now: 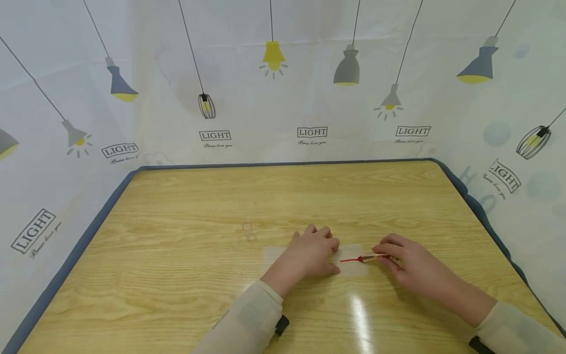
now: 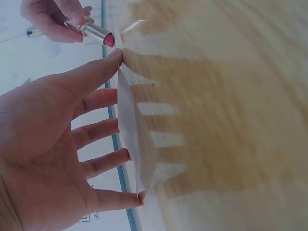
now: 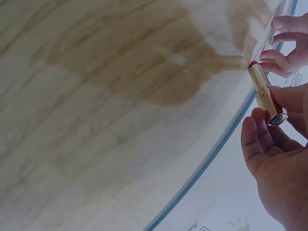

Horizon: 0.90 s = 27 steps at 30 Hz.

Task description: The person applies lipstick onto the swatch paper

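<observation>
A sheet of white paper [image 1: 353, 270] lies on the wooden table, with a short red line [image 1: 348, 260] on it. Fingertips spread, my left hand [image 1: 309, 253] rests on the sheet and covers its middle; the left wrist view shows thumb and fingers almost straight, touching the paper [image 2: 131, 120]. My right hand [image 1: 417, 265] pinches a lipstick [image 3: 262, 94] with a gold tube between thumb and fingers. Its red tip [image 2: 109, 40] is at the right end of the line and seems to touch the paper.
A small transparent cap-like piece [image 1: 248, 232] with a reddish rim lies left of and beyond the paper. The table [image 1: 177, 255] has a dark blue edge, and a white curtain [image 1: 247, 113] printed with lamps surrounds it on three sides. Light glares near the front.
</observation>
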Each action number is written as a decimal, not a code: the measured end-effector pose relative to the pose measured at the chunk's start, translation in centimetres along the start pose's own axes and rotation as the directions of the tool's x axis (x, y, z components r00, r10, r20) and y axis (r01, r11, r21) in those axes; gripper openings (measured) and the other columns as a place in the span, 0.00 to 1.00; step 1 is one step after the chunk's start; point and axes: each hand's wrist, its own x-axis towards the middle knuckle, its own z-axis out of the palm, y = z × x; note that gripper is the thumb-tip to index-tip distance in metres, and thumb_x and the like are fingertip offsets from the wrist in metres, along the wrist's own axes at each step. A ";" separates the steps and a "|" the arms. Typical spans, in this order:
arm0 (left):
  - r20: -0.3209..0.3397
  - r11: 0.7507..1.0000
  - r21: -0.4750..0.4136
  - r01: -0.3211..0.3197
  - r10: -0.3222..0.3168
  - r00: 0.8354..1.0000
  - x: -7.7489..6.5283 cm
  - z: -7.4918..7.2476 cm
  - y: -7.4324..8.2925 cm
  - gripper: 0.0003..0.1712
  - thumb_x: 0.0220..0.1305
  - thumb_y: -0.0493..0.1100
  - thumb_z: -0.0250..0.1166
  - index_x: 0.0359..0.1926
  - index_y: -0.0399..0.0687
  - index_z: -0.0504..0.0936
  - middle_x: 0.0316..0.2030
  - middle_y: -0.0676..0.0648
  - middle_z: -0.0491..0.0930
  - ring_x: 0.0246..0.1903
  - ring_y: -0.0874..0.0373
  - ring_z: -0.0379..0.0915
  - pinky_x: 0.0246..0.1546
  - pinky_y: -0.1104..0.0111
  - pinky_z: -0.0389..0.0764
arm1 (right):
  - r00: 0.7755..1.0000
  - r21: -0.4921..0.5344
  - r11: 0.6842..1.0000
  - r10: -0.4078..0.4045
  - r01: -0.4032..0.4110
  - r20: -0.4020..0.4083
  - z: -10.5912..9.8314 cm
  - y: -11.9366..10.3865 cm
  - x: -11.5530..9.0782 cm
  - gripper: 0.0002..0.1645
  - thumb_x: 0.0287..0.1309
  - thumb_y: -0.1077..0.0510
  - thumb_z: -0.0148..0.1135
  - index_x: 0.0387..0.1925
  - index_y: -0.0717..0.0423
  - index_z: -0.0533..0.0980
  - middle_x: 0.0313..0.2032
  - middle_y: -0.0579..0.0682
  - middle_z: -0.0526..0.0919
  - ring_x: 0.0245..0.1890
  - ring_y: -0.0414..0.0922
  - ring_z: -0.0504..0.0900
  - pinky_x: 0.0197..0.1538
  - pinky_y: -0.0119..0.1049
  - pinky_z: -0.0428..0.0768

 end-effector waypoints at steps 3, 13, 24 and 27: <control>-0.003 1.000 0.001 -0.004 0.004 1.000 0.0 0.0 0.0 0.20 0.68 0.67 0.71 0.53 0.68 0.81 0.70 0.56 0.73 0.70 0.50 0.66 0.71 0.35 0.72 | 1.000 -0.001 1.000 0.011 -0.011 0.002 -0.1 -0.1 -0.1 0.14 0.59 0.68 0.76 0.45 0.53 0.87 0.43 0.43 0.83 0.34 0.30 0.77 0.32 0.29 0.79; -0.004 1.000 0.010 -0.025 0.026 1.000 0.1 0.0 -0.2 0.21 0.68 0.67 0.70 0.55 0.67 0.81 0.69 0.55 0.73 0.69 0.49 0.66 0.69 0.35 0.74 | 1.000 -0.014 1.000 0.027 -0.027 0.002 -0.2 -0.3 -0.2 0.12 0.60 0.67 0.75 0.45 0.53 0.87 0.42 0.42 0.83 0.35 0.29 0.78 0.34 0.29 0.81; -0.017 0.998 0.047 -0.045 0.046 0.999 -0.2 -0.2 -0.3 0.27 0.71 0.65 0.68 0.66 0.67 0.79 0.70 0.56 0.73 0.70 0.50 0.68 0.67 0.40 0.77 | 0.984 0.126 0.977 0.163 -0.171 0.069 -1.4 -0.3 0.3 0.10 0.66 0.65 0.72 0.48 0.57 0.87 0.43 0.42 0.88 0.36 0.29 0.81 0.33 0.28 0.82; -0.018 0.997 0.066 -0.051 0.052 0.998 -0.2 -0.3 -0.2 0.31 0.72 0.66 0.67 0.71 0.66 0.77 0.73 0.56 0.71 0.71 0.51 0.67 0.67 0.41 0.78 | 0.990 0.119 0.983 0.139 -0.142 0.034 -1.7 -0.3 0.6 0.11 0.65 0.66 0.72 0.48 0.57 0.87 0.42 0.43 0.87 0.35 0.31 0.82 0.32 0.27 0.81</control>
